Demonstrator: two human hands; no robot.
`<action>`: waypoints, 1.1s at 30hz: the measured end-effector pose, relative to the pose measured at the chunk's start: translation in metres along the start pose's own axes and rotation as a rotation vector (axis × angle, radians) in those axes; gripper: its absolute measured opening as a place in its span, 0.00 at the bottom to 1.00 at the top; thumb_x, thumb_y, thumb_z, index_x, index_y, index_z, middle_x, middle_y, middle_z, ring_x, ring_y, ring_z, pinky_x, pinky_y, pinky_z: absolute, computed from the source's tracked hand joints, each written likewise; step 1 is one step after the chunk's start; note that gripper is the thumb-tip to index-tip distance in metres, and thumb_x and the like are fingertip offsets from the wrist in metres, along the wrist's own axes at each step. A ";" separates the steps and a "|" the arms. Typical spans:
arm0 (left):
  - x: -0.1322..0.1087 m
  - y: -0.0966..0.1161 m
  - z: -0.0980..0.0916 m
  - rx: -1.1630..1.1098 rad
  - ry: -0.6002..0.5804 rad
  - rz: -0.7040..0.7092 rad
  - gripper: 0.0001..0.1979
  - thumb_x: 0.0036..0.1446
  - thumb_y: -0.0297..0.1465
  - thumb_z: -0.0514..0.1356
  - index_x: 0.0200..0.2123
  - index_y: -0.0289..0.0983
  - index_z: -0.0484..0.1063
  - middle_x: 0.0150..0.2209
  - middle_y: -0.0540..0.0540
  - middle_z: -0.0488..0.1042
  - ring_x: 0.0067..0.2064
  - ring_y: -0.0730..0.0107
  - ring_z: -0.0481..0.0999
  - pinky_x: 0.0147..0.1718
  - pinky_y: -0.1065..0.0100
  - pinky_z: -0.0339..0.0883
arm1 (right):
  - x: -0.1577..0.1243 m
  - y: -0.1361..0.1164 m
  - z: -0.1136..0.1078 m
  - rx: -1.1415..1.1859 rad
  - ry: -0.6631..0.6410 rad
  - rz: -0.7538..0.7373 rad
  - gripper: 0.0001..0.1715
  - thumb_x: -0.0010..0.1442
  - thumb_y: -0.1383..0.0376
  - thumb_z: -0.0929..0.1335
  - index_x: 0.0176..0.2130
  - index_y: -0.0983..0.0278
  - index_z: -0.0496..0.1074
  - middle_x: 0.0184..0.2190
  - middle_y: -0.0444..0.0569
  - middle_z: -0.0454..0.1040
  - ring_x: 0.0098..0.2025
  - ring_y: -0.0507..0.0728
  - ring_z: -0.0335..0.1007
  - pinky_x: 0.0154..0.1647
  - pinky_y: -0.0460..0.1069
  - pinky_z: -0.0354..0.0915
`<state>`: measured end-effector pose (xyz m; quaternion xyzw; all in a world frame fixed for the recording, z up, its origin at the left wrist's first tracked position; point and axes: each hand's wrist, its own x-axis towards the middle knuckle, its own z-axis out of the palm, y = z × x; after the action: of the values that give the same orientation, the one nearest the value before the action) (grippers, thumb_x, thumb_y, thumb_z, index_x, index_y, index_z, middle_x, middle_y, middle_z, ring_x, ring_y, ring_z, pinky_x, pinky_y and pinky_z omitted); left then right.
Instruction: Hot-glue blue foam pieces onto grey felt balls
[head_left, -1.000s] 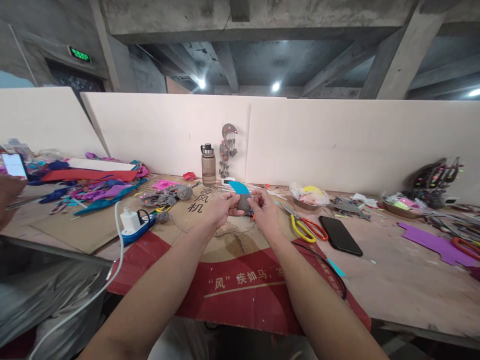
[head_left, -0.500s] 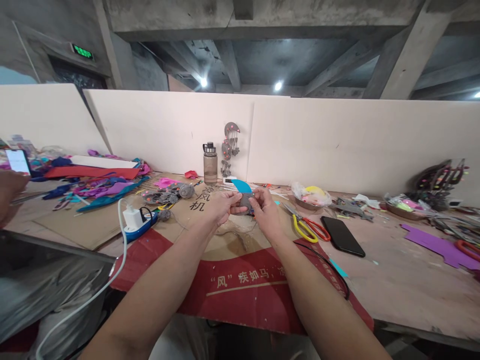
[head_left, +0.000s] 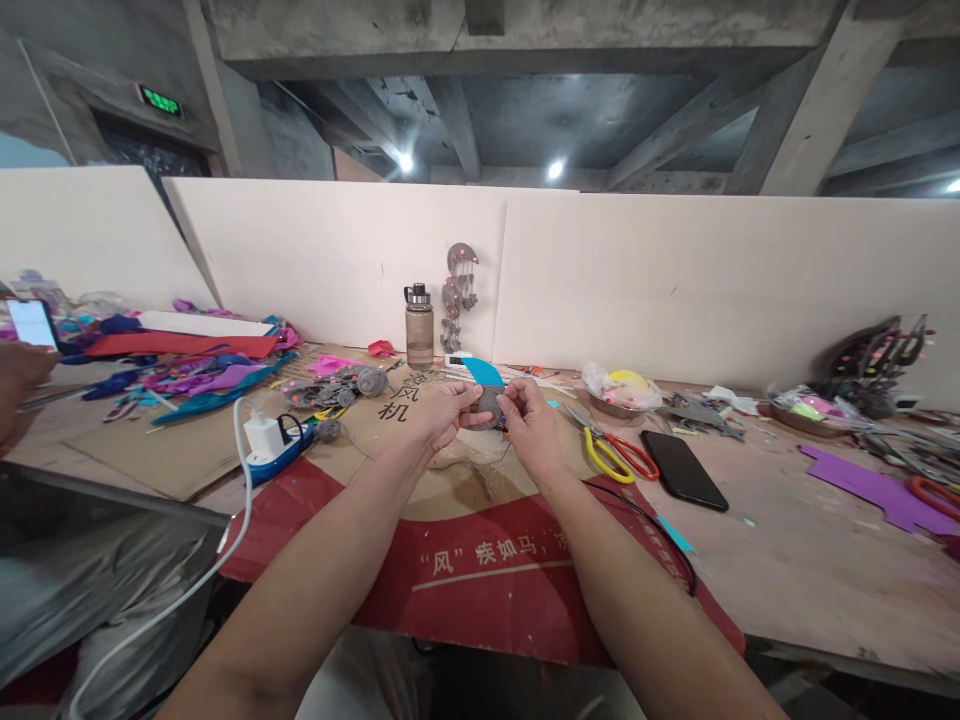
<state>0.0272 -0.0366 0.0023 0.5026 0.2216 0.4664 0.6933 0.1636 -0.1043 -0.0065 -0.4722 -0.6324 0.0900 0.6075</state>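
Observation:
Between my two hands is a small grey piece point(head_left: 490, 403), with a curved blue piece point(head_left: 482, 372) standing up behind it. My left hand point(head_left: 451, 412) pinches the grey piece from the left, fingers partly beneath it. On its right side, the fingertips of my right hand point(head_left: 529, 415) are closed at its edge. A thin grey strand point(head_left: 469, 462) hangs in a loop below my hands, over the brown and red cardboard point(head_left: 495, 590). How the blue and grey pieces are joined is hidden by my fingers.
Yellow-handled scissors point(head_left: 609, 458), red-handled scissors point(head_left: 636, 455) and a black phone point(head_left: 684, 470) lie to the right. A bottle point(head_left: 419, 328) stands behind. At left are a blue power strip point(head_left: 281, 458), grey yarn point(head_left: 372, 380) and another person's hand point(head_left: 22, 385).
The fingers of my right hand have shifted slightly on the grey piece. The strand below my hands shows more clearly as a loop. The whole view has moved a little.

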 end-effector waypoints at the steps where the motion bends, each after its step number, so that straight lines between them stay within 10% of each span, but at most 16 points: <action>1: 0.000 0.000 0.000 -0.002 -0.004 0.003 0.09 0.47 0.29 0.67 0.25 0.29 0.71 0.26 0.47 0.71 0.26 0.78 0.71 0.28 0.71 0.74 | 0.000 0.000 0.000 0.016 0.013 -0.003 0.07 0.58 0.60 0.63 0.37 0.60 0.62 0.30 0.43 0.65 0.29 0.52 0.61 0.31 0.47 0.59; 33: -0.006 0.008 0.008 -0.113 0.011 -0.036 0.05 0.52 0.24 0.63 0.25 0.28 0.71 0.25 0.47 0.71 0.25 0.78 0.72 0.27 0.74 0.74 | 0.000 0.002 0.004 0.137 0.070 -0.052 0.14 0.58 0.60 0.66 0.43 0.59 0.60 0.28 0.40 0.61 0.28 0.50 0.58 0.31 0.46 0.59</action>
<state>0.0275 -0.0457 0.0119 0.4560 0.2078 0.4683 0.7277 0.1610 -0.1016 -0.0090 -0.4158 -0.6152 0.1006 0.6622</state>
